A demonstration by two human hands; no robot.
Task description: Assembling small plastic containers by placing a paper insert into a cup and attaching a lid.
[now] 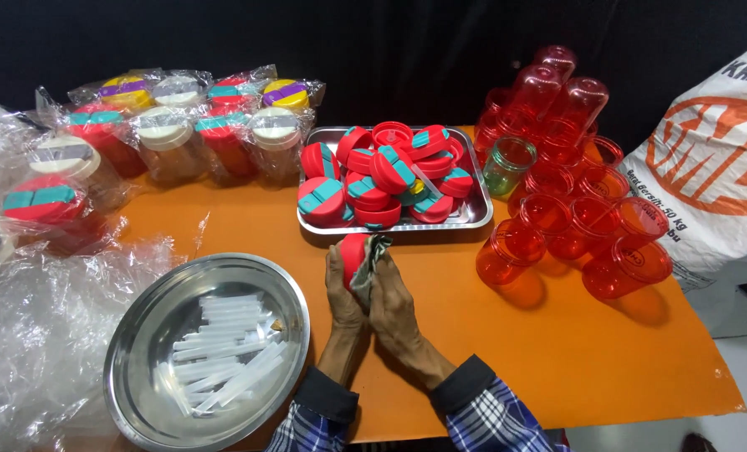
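Hands: L [342, 293] & R [393, 305] closed round red lid [354, 254] w/ cloth [373, 255].

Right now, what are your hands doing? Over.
Left hand and right hand both gripping a red lid with a cloth. Tray of lids just ahead. Nothing in the way.

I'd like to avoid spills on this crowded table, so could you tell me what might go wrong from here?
1. The red jars are stacked in a loose pile near the table's right edge; a bump from the right hand could topple them.
2. The lids heaped in the rectangular tray rise above its rim and might slide out.
3. The left hand and right hand grip the red lid with a cloth; it may slip.
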